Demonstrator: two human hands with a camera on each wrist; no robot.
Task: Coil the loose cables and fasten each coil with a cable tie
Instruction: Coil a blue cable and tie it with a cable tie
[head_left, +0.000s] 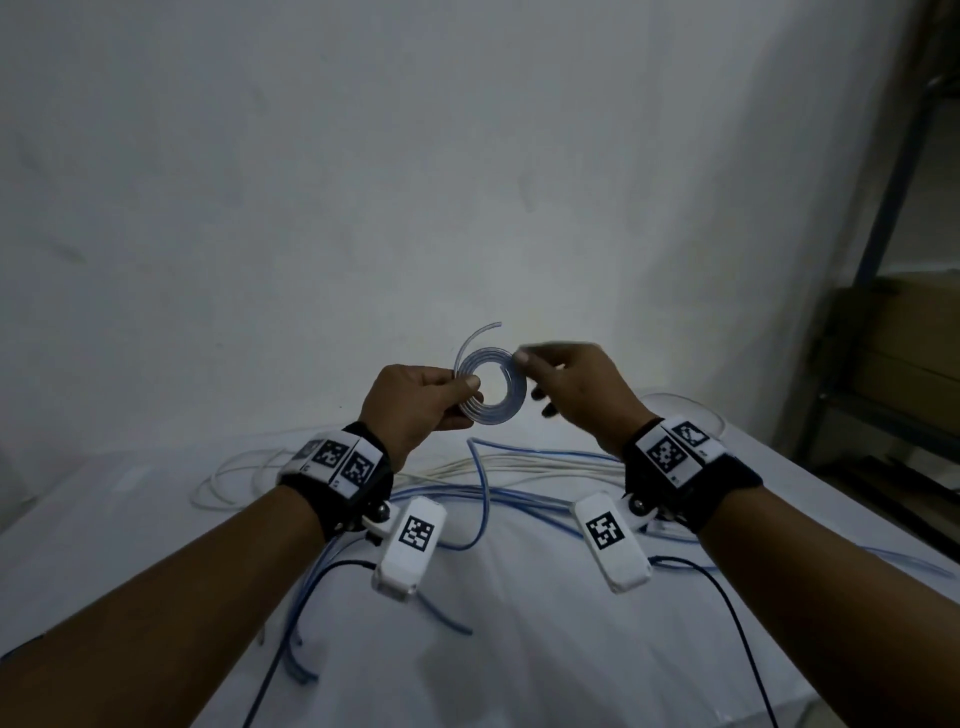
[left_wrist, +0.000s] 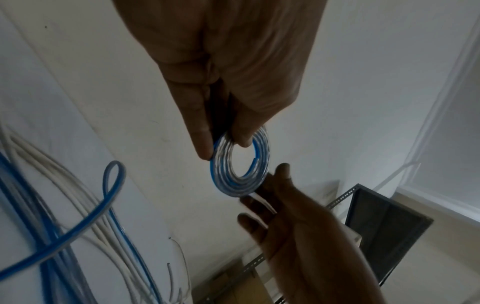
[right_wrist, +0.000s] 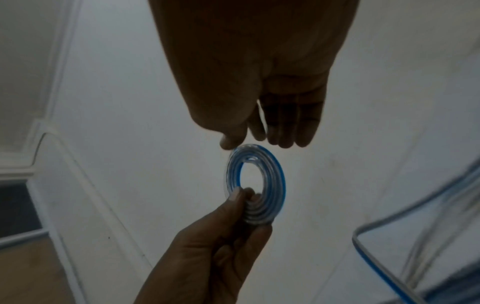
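A small flat coil of clear and blue cable (head_left: 494, 419) (left_wrist: 233, 185) (right_wrist: 276, 176) is held up above the table. My left hand (head_left: 469, 397) (left_wrist: 223, 144) (right_wrist: 244, 197) pinches its left side between thumb and fingers. My right hand (head_left: 527, 374) (left_wrist: 265, 185) (right_wrist: 244, 139) meets the opposite rim, with the thumb on the near face and the fingers behind. The coil's loose end (head_left: 480, 332) curls upward. No cable tie can be made out clearly.
Loose blue cables (head_left: 485, 499) (left_wrist: 52, 236) and white cables (head_left: 519, 462) (left_wrist: 85, 205) sprawl over the white-covered table (head_left: 519, 654) under my wrists. Thin black cords run off the front edge. A metal shelf frame (head_left: 883, 249) with boxes stands at the right.
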